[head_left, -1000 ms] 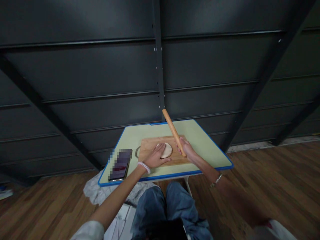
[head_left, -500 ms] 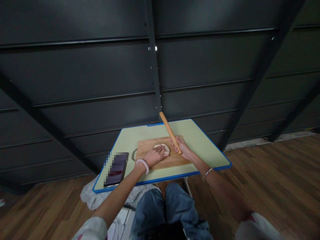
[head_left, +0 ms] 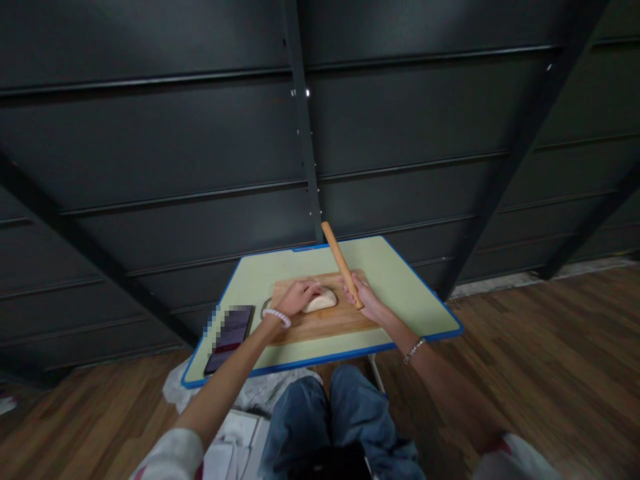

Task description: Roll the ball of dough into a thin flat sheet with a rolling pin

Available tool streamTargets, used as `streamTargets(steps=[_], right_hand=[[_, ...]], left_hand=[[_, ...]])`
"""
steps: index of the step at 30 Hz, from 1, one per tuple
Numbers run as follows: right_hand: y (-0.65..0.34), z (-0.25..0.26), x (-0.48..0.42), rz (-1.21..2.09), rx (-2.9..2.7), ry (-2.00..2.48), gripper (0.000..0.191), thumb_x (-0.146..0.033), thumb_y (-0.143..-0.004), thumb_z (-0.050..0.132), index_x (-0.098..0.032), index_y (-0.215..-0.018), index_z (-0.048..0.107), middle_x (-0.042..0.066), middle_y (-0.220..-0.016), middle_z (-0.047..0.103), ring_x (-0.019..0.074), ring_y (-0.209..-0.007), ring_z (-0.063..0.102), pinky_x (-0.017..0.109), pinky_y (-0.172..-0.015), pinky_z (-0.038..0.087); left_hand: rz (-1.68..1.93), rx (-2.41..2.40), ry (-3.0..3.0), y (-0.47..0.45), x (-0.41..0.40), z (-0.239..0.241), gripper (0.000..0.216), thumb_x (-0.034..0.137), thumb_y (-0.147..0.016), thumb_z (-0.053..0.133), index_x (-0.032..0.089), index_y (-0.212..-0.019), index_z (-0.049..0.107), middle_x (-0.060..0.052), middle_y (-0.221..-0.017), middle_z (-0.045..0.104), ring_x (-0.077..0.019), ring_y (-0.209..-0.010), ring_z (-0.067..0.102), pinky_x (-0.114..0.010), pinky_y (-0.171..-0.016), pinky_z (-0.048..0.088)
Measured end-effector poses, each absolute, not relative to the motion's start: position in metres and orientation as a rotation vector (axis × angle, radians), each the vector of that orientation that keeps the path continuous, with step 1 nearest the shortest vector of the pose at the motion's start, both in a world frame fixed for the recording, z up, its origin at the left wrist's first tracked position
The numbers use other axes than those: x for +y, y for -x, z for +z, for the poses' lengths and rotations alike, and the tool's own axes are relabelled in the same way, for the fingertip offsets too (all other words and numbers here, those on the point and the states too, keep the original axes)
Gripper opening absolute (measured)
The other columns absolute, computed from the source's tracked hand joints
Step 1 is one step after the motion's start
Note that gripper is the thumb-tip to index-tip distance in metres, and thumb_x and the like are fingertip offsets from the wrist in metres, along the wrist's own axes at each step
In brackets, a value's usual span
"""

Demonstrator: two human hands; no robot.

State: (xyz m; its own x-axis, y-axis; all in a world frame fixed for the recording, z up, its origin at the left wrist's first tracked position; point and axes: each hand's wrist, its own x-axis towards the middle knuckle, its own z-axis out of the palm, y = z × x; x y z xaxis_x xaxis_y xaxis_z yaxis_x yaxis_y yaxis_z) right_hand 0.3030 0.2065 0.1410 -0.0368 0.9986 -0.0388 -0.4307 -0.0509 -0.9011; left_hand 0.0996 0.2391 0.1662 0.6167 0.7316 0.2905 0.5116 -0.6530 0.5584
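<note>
Lying on the board [head_left: 325, 325], dough [head_left: 324, 303] seems pinched by left hand [head_left: 295, 297]; right hand [head_left: 364, 301] clasps rolling pin [head_left: 337, 253].

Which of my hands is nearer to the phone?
Left. The left hand touches the dough, just right of the phone; the right hand grips the rolling pin farther right.
</note>
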Motion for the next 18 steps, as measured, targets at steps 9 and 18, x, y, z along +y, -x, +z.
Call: streamTargets(steps=[9, 18], right_hand=[[-0.301, 0.142, 0.204, 1.447, -0.889, 0.936, 0.034, -0.045, -0.090, 0.041, -0.016, -0.084, 0.058, -0.003, -0.058, 0.049, 0.0047, -0.036, 0.037, 0.015, -0.032, 0.029], [-0.300, 0.135, 0.209, 1.411, -0.844, 0.940, 0.035, -0.046, -0.090, 0.041, -0.017, -0.082, 0.058, -0.004, -0.057, 0.049, 0.0043, -0.036, 0.038, 0.015, -0.031, 0.028]], left_hand=[[0.526, 0.899, -2.731, -0.091, 0.226, 0.144, 0.065, 0.047, -0.083, 0.056, 0.019, -0.138, 0.037, -0.010, -0.141, 0.042, -0.0206, -0.134, 0.032, -0.043, -0.111, 0.026], [0.567, 0.957, -2.791, -0.096, 0.239, 0.134, 0.033, 0.022, -0.090, 0.041, 0.019, -0.119, 0.054, -0.008, -0.125, 0.058, -0.0186, -0.116, 0.054, -0.038, -0.101, 0.042]])
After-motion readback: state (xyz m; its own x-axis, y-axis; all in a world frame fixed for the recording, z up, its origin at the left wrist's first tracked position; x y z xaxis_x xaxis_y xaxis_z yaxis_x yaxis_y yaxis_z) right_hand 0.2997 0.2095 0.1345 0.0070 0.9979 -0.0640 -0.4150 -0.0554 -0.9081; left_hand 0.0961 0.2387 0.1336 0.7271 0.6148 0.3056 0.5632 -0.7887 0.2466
